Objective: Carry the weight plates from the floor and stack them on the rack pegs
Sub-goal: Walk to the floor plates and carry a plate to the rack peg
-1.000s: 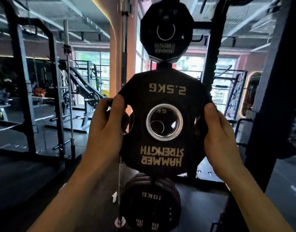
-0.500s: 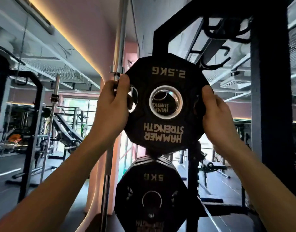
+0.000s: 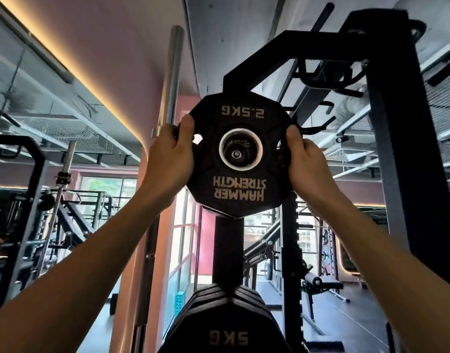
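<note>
I hold a black 2.5 kg plate (image 3: 240, 197), lettered upside down, high in front of the black rack upright (image 3: 227, 253). My left hand (image 3: 169, 161) grips its left edge and my right hand (image 3: 308, 166) grips its right edge. Through the plate's steel-ringed centre hole I see the end of the rack peg (image 3: 236, 154) and part of another 2.5 kg plate behind it. Below, a stack of 5 kg plates (image 3: 227, 324) hangs on a lower peg.
A steel barbell (image 3: 171, 80) stands upright just left of the plate. The rack's black frame (image 3: 397, 154) with hooks rises at the right. Other racks and benches fill the gym behind, left and right.
Both hands have lifted the plate higher, from level with the 5 kg stack up to the top peg, which now shows through its centre hole. My view has tilted upward.
</note>
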Action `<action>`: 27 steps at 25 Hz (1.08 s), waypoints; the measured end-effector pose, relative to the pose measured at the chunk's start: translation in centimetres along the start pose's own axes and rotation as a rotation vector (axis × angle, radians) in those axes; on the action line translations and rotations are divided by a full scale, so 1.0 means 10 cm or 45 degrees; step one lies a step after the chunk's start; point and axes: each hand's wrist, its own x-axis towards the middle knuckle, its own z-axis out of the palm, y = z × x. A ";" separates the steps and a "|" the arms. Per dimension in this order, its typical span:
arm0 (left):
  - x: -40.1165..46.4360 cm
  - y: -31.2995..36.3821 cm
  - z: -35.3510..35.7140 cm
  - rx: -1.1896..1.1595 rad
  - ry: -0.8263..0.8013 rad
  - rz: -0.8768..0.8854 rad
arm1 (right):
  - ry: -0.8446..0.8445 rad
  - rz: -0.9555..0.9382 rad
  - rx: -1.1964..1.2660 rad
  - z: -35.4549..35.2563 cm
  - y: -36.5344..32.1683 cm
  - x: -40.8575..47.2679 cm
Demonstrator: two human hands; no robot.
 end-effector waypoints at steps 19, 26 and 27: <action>0.18 -0.25 0.02 0.732 0.164 0.321 | 0.222 -0.208 -0.722 0.00 0.14 0.07; -0.03 -0.23 0.27 0.973 -0.007 0.405 | -0.125 -0.345 -0.785 0.27 0.12 -0.03; -0.06 -0.33 0.33 1.043 0.019 0.467 | -0.101 -0.392 -0.840 0.33 0.19 -0.03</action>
